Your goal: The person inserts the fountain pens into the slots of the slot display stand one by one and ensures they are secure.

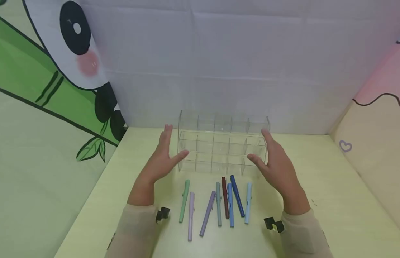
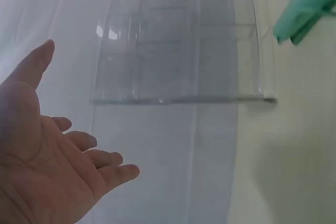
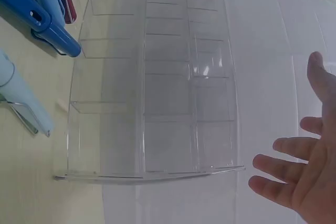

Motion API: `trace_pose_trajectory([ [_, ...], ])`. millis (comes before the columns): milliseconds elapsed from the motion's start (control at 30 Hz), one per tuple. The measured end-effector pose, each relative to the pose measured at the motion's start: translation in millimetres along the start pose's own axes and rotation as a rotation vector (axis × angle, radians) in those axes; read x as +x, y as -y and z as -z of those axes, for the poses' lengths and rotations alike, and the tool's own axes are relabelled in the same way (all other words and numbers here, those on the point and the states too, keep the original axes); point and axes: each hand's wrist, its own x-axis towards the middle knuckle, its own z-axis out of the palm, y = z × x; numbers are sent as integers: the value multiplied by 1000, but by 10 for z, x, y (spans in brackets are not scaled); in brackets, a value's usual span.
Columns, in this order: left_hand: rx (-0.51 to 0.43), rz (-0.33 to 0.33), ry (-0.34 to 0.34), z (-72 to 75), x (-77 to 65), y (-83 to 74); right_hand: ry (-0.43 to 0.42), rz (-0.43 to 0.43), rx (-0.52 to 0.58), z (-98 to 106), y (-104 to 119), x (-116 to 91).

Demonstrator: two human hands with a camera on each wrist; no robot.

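Your left hand point(image 1: 159, 161) and right hand point(image 1: 279, 167), spread and empty, flank the clear, tiered plastic rack point(image 1: 222, 146); dragging it nearer could scatter the slim, multicoloured pens point(image 1: 218, 206).

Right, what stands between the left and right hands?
In the head view, the clear compartmented holder stands between the left hand and the right hand; eight pens lie in front of it.

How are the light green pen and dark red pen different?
The light green pen is pale, the dark red pen maroon. The green pen's far end tilts right, the red pen's slightly left. The green one is leftmost, the red mid-row. Both lie on the table.
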Motion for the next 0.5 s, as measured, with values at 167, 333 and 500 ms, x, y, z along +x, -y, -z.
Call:
trace_pose_trajectory([
  [167,-311,209,26,42,45,308,-77,-94,143,156,-76,-36],
  [333,-414,307,93,-104,98,422,-117,-123,233,293,-147,-74],
  [500,-438,311,147,-208,112,395,-112,-151,245,372,-156,-103],
])
